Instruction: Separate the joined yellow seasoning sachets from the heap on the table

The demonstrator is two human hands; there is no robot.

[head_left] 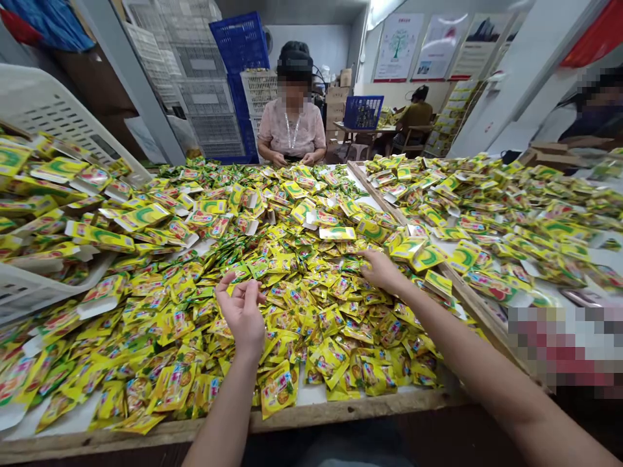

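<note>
Nearest is the front edge of a wooden table [146, 431], with bare forearms reaching over it. The left hand [242, 316] turns palm up above the heap, its fingers loosely curled and narrow, apparently holding nothing. The right hand [382, 271] lies palm down, its fingers [368, 257] close together and touching the yellow-green foil sachets [311, 305]; whether they pinch one, I cannot tell. The sachets lie in a dense loose heap beneath both hands, and more cover a second area [506, 220] beyond a wooden divider strip [467, 292]. A white perforated plastic crate [48, 110] tilts at the left, among sachets. Across the table, a seated co-worker [292, 126] rests both hands [292, 157] at its far edge, before stacked white and blue crates [238, 84]. Farther back, another person [416, 113] sits at a table beside a blue basket [360, 112].
</note>
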